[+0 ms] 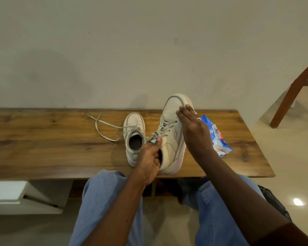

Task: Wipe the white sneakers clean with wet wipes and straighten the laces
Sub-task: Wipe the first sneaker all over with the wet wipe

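On the long brown wooden bench point(43, 142) a white lace-up leather sneaker point(171, 110) stands tilted near the bench's right half, heel at the front edge and toe lifted toward the back edge. The left hand point(149, 157) grips its heel collar, fingers curled inside the opening and thumb pressed on the lace ends at the tongue. The right hand point(192, 128) lies flat against the toe's side, fingers straight and pressed together; whether a wipe is under it I cannot tell. A second white sneaker point(134, 125) stands upright on the bench, just beside the first, its loose grey laces point(106, 122) trailing toward the bench's left. A blue-and-white plastic wet-wipe packet point(215, 134) lies near the bench's right end.
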